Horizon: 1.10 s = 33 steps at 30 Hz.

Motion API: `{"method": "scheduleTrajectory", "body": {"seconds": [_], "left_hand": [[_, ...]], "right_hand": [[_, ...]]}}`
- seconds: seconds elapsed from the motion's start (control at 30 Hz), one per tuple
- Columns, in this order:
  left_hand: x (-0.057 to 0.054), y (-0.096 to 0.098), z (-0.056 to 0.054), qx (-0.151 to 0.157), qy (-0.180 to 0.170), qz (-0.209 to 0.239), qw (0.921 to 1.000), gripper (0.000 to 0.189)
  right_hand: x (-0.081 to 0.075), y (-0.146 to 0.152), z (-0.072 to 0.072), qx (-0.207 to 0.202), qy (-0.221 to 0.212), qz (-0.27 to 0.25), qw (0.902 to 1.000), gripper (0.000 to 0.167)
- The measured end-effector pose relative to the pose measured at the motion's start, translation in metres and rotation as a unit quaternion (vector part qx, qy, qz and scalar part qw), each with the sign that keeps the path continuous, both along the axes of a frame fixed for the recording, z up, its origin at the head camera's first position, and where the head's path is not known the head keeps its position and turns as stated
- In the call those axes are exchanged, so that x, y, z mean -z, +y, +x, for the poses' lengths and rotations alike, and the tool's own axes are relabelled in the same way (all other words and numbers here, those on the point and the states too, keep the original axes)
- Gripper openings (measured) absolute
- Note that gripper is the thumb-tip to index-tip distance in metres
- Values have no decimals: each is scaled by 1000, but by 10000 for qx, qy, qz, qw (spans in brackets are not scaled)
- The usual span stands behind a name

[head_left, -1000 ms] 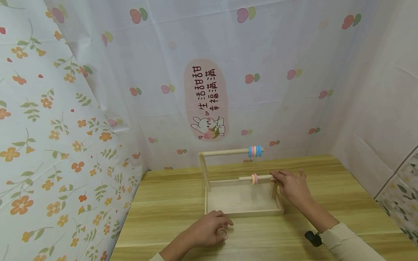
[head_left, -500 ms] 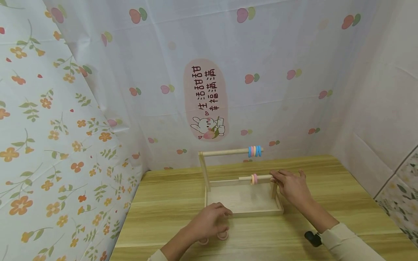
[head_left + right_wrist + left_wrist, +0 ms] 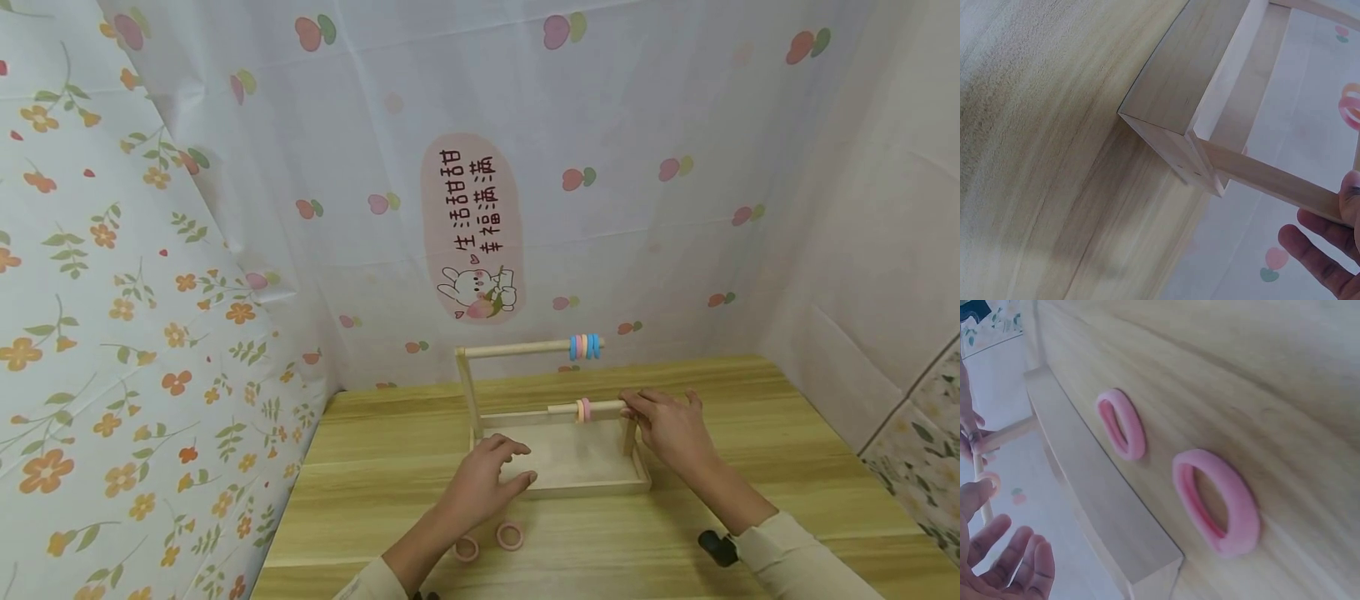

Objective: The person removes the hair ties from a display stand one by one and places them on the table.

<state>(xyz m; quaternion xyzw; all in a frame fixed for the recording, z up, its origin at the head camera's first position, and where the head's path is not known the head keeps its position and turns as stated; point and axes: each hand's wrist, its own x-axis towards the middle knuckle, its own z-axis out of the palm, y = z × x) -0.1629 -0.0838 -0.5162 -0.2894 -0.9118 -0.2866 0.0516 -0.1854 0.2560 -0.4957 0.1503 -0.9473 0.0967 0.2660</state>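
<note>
The person's left hand [image 3: 491, 475] hangs over the front left part of the wooden tray [image 3: 588, 492], thumb and fingers spread and loosely bent, released and holding nothing. On the table [image 3: 375, 483] in front of the tray, just beside the wrist, lie 2 loose pink rings, flat and apart from each other: a left ring [image 3: 1242, 515] and a right ring [image 3: 1135, 428]. The right hand [image 3: 671, 425] is grasping the top of the right post [image 3: 630, 439], where the lower rod [image 3: 606, 407] begins, pinching it between thumb and fingers. That rod runs leftward above the tray and carries 2 rings [image 3: 584, 410], 1 pale orange and 1 pink, side by side around it. From the left post [image 3: 470, 392] an upper rod [image 3: 517, 349] reaches right, with 5 rings [image 3: 584, 347] grouped near its free end: 3 blue, 1 pink and 1 cream. A small black object [image 3: 718, 548] shows beside the right sleeve [image 3: 806, 554]. Behind the table hangs a pale cloth [image 3: 660, 100] printed with fruit shapes and a rabbit.
</note>
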Motion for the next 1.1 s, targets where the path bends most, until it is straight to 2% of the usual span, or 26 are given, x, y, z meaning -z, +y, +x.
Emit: {"method": "scheduleTrajectory", "body": {"seconds": [0.3,0.47,0.63,0.93,1.1], "left_hand": [[-7,10,-9,-251,123,146,9995,37],[-12,13,-14,-359,-13,357,9987,43],[-15,16,-19,-460,-199,485,9976,48],[-18,23,-26,-394,-157,578,9974,52],[-23,27,-30,-349,-178,575,9976,53]], "right_hand": [[3,2,-2,19,-6,25,10000,28],[4,2,-2,32,32,103,9999,30],[3,3,-2,82,-115,98,9999,30],[1,3,-2,78,-209,75,9997,29],[1,3,-1,46,-193,87,9998,29]]}}
